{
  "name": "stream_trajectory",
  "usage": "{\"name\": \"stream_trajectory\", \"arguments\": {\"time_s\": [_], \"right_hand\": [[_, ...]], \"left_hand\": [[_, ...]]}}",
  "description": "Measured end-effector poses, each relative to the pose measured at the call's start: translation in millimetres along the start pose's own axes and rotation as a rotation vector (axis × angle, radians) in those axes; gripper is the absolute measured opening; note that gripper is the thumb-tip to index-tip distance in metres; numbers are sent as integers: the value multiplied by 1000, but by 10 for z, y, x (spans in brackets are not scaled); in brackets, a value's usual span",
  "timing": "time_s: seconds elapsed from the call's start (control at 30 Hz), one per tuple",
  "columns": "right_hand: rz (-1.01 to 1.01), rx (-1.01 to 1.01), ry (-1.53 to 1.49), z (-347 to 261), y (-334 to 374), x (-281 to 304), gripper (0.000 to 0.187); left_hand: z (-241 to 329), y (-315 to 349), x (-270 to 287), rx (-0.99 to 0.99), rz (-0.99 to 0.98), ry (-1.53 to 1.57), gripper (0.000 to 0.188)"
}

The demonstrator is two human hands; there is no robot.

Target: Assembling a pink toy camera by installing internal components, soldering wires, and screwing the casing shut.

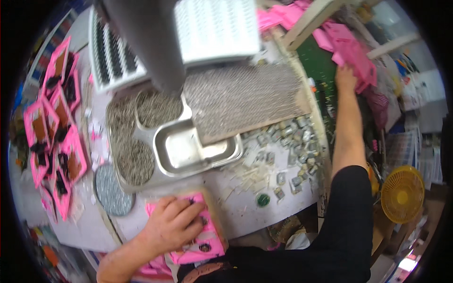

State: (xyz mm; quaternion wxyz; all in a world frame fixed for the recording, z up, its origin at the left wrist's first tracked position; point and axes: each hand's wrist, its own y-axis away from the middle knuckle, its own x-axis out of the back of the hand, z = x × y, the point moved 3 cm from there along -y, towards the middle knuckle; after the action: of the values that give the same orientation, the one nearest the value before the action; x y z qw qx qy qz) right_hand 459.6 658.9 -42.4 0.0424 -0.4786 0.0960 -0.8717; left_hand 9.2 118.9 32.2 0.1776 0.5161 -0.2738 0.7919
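- Fingers, left hand: bent over pink casing, slightly apart; firmness of grip cannot be told.
- Pink casing: below metal tray.
- Right hand: at pink parts, far right of tray; finger state cannot be told.
- Ridged board: overlapping tray's right side.
- Dark grey column: above tray, blocking part of white rack.
- Small blocks: right of tray.
- Pink frames: left of tray.
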Motion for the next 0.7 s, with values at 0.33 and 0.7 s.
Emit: {"name": "stream_trajectory", "arguments": {"time_s": [0.33, 0.7], "right_hand": [[73, 168, -342, 154, 156, 638, 42], [-233, 10, -281, 182, 404, 497, 44]], "left_hand": [[-44, 41, -51, 103, 142, 72, 17], [367, 128, -18, 162, 126, -121, 25]]}}
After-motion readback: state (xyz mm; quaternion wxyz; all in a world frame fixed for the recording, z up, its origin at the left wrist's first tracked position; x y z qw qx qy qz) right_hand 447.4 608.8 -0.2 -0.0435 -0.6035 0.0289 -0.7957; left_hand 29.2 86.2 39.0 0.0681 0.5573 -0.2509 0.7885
